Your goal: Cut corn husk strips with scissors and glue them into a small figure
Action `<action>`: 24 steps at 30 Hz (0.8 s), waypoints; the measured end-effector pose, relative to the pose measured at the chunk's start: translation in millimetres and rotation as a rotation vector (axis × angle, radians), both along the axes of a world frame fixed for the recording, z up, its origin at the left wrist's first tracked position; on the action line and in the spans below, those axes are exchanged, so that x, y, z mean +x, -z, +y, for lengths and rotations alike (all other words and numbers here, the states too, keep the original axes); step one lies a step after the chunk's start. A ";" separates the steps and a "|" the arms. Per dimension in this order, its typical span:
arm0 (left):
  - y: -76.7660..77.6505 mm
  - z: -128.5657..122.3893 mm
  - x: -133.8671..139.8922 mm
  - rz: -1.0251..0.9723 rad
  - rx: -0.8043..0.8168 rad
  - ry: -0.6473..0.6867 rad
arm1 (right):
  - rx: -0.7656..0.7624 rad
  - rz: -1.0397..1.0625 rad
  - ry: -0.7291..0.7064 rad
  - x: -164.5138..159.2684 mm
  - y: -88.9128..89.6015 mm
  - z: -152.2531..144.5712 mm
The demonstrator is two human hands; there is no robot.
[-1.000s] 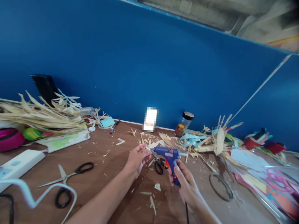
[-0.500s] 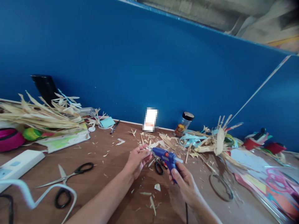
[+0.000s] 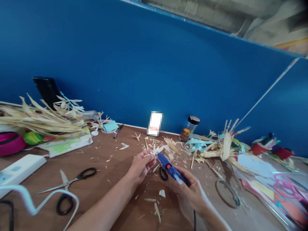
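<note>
My left hand (image 3: pixel 143 164) is closed in a pinch on a small pale husk flower (image 3: pixel 156 149), its thin petals fanning out past the fingertips. My right hand (image 3: pixel 190 184) is wrapped around a blue glue gun (image 3: pixel 168 166), with a translucent glue stick poking from its back end. The gun's nozzle points left at the flower, close to my left fingertips; whether they touch I cannot tell. Below the gun, black-handled scissors (image 3: pixel 164 174) lie on the table, partly covered.
Open scissors (image 3: pixel 66 184) and a white power strip (image 3: pixel 22 170) lie on the left. Dried corn husks (image 3: pixel 43 120) are heaped behind them. A black-lidded jar (image 3: pixel 189 130) stands at the back beside blue ribbon (image 3: pixel 198 144). A tape roll (image 3: pixel 228 193) lies on the right.
The glue gun has turned in my right hand, its back end swinging down and toward me. My left hand has stayed nearly still with the flower.
</note>
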State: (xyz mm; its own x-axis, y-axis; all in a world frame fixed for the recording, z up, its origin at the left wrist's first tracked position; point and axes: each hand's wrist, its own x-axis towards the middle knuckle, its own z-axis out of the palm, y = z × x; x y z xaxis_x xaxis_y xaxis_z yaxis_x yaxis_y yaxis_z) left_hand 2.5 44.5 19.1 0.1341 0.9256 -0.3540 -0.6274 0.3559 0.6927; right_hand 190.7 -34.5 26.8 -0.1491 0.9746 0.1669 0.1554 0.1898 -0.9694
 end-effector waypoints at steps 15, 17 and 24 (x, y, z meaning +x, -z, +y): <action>-5.7 -2.1 0.5 0.035 -0.016 -0.001 | -0.047 0.067 0.132 0.9 6.0 1.4; -8.4 -2.9 0.7 0.026 -0.017 -0.002 | -0.062 0.090 0.131 1.7 9.2 1.8; -4.8 -1.9 0.5 0.020 -0.022 0.008 | -0.066 0.094 0.097 0.0 6.7 0.4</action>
